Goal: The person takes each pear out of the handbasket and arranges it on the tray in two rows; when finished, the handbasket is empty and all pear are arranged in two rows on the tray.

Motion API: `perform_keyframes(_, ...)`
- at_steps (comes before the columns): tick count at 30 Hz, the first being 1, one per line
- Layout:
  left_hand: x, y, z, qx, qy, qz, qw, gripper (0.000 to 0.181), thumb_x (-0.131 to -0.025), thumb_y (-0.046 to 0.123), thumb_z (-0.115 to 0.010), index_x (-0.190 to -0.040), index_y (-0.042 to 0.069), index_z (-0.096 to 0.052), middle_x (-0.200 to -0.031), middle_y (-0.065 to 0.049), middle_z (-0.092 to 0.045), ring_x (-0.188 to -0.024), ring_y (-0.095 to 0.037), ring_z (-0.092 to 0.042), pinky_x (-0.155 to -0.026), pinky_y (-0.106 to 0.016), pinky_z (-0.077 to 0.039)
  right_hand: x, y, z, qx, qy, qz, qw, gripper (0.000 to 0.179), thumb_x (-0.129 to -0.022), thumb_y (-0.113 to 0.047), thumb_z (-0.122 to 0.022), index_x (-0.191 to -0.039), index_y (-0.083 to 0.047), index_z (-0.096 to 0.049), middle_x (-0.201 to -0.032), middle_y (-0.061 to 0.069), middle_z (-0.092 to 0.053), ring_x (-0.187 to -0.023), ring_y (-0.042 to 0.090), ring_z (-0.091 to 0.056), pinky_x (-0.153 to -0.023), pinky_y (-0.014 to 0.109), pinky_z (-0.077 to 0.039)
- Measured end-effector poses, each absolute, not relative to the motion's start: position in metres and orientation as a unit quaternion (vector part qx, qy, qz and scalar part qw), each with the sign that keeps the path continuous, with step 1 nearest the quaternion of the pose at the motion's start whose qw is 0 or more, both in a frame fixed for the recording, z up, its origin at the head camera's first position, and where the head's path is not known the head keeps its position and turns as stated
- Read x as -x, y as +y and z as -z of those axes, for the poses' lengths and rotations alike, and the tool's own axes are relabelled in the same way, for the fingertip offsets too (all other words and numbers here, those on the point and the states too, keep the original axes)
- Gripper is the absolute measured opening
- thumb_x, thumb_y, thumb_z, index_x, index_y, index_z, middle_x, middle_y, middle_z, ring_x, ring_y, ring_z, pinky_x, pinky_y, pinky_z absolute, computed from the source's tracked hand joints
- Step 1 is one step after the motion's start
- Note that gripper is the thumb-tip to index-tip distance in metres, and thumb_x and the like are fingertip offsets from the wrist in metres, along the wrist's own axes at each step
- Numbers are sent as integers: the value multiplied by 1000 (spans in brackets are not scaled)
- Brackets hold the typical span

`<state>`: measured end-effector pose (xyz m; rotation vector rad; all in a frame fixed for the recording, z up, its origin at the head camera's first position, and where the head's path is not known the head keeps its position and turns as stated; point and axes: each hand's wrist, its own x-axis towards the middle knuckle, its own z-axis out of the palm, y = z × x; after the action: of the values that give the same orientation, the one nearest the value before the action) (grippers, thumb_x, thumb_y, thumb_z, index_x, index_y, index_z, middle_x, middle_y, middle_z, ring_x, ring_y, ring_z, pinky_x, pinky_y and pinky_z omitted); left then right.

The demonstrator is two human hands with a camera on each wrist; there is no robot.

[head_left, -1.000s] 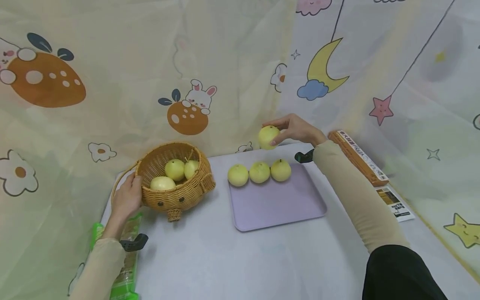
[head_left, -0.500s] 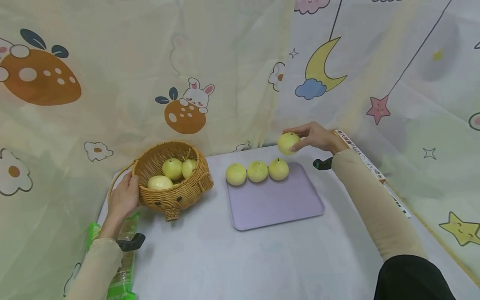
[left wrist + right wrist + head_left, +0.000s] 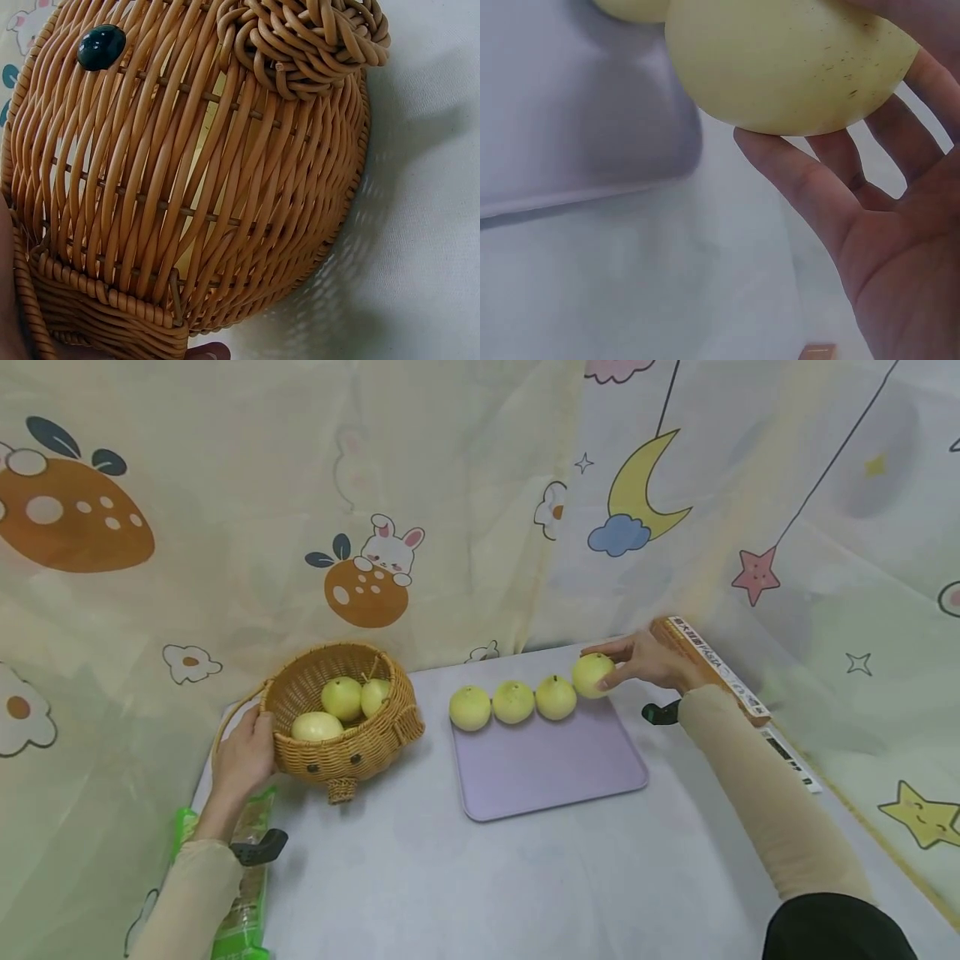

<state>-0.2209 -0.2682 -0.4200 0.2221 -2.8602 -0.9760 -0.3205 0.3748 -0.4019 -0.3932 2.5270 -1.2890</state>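
My left hand [image 3: 247,753] grips the left side of a woven wicker basket [image 3: 337,760], which has dark bead eyes and is tilted forward. Inside it lie three pale yellow-green pears [image 3: 342,698]. At the back right, my right hand [image 3: 651,665] holds another round pear [image 3: 592,675] between thumb and fingers, by the far right corner of a lilac tray [image 3: 555,768]. Three pears [image 3: 513,702] stand in a row along the tray's far edge, left of the held one. In the right wrist view the held pear [image 3: 787,67] shows dark specks; whether it touches the tray is unclear.
A long brown box [image 3: 712,668] lies beyond my right forearm, with a printed card [image 3: 792,762] near it. Under my left forearm is a green-edged packet [image 3: 243,910]. Patterned cloth hangs behind the white table [image 3: 480,885].
My right hand has carried the pear rightward and then down, to the right end of the row. The left hand has kept its hold on the basket.
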Motion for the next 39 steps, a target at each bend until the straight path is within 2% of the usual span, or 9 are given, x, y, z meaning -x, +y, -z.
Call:
perform_keyframes(2,221,-269,420,-73,-942,323,55,73,-110,43,-12,-165,-2,-28,-156,-38,-44,-135,-62,-48,-110,-75,-37,319,376,407,146,871,447,145,72,-81,-9,-92,-147,-10,-65,-155,9,-59,-132,12,-58,-116,41,-42)
perform_keyframes(5,222,-269,419,-72,-941,326,52,74,-110,44,-12,-165,-2,-27,-158,-38,-41,-140,-63,-42,-112,-75,-34,318,376,413,154,865,453,153,73,-80,-8,-91,-148,-7,-63,-155,13,-58,-134,11,-58,-121,48,-37)
perform_keyframes(9,222,-269,419,-72,-941,326,53,74,-110,44,-12,-165,-2,-28,-159,-37,-41,-142,-63,-40,-113,-75,-33,318,376,420,152,863,456,155,73,-81,-8,-91,-148,-7,-63,-155,14,-58,-140,16,-56,-125,59,-31)
perform_keyframes(18,222,-269,419,-74,-942,323,57,73,-110,43,-12,-164,-4,-30,-158,-37,-42,-142,-63,-41,-114,-75,-33,318,376,431,141,863,456,167,75,-78,-8,-93,-147,-8,-64,-156,12,-58,-146,30,-50,-127,64,-22)
perform_keyframes(29,224,-269,418,-74,-940,326,62,73,-110,44,-12,-164,-2,-31,-158,-36,-42,-142,-63,-41,-113,-75,-33,323,378,436,134,867,442,185,77,-84,-16,-90,-154,-13,-58,-163,13,-51,-149,35,-45,-127,64,-24)
perform_keyframes(36,224,-269,420,-72,-940,327,64,73,-110,43,-13,-163,-3,-32,-157,-37,-44,-140,-63,-42,-111,-75,-35,319,377,438,137,872,424,201,80,-86,-22,-86,-158,-17,-51,-168,13,-43,-153,38,-37,-125,73,-17)
perform_keyframes(39,224,-269,421,-75,-940,326,63,73,-110,44,-12,-164,-3,-31,-156,-37,-45,-139,-62,-45,-110,-75,-37,317,374,438,141,877,413,203,82,-86,-25,-86,-159,-19,-50,-169,15,-40,-153,39,-36,-124,74,-18)
